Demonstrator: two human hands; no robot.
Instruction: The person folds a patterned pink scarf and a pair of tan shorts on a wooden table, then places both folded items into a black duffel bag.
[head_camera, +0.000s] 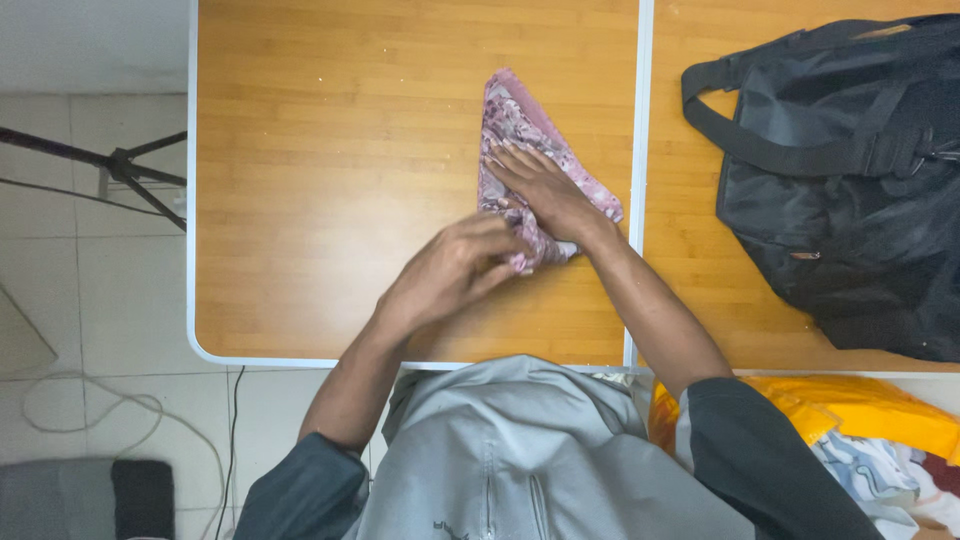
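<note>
Two bare hands are recorded at work on one item, a small pink patterned cloth (520, 130), lying on the desk (330, 180) close to the seam where a second desk panel adjoins.

Item 1, the cloth: folded into a narrow, roughly triangular shape, its point directed away from the person, its near end gathered under the hands.

Item 2, the right hand (545, 190): laid flat on the cloth, fingers extended and released, nothing gripped; the fabric is pressed down by the palm.

Item 3, the left hand (455, 270): placed at the near corner of the cloth, its fingers curled and closed on a pinch of fabric at the edge.

Step in hand, as judged: a fold is being made or tightened, the body of the cloth being pinned by the right hand while the near end is drawn over by the left. The next move is judged to call for the pinched corner to be carried across and laid flush, with pressure kept on the pinned part so that the layers are not shifted.

Other entries: a black bag (850, 180) with straps, set on the adjoining panel, well apart from the cloth; an orange and patterned bundle of fabric (870, 430) below the desk edge at the right; a tripod leg (120, 165) and a cable (100, 410) on the tiled floor at the left.
</note>
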